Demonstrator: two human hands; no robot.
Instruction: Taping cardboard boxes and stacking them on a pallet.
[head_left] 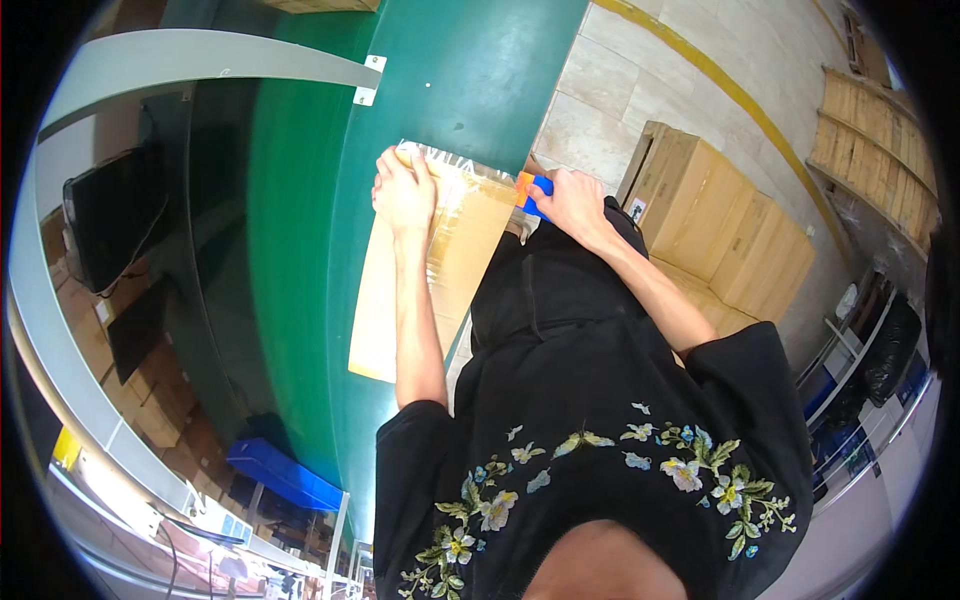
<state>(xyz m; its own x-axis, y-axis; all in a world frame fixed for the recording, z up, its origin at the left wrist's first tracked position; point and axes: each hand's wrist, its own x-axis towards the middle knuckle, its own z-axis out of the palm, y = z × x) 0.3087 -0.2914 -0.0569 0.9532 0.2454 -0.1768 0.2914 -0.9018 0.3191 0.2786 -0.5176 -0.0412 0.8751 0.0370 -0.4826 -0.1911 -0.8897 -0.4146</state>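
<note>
A long brown cardboard box (468, 235) lies on the green work surface in front of me. My left hand (405, 195) grips its far left corner, with the fingers bent over the edge. Clear tape (465, 168) with white print stretches across the far end of the box, towards my right hand (577, 203). That hand is closed around a blue and orange tape dispenser (535, 192), held at the box's far right corner. Part of the dispenser is hidden by my fingers.
Large cardboard boxes (700, 205) stand on the tiled floor to the right, near a yellow floor line (720, 75). A grey metal frame (220, 55) arches over the green bench (480, 60) on the left. Dark screens (115, 215) and a blue bin (285, 475) are beyond it.
</note>
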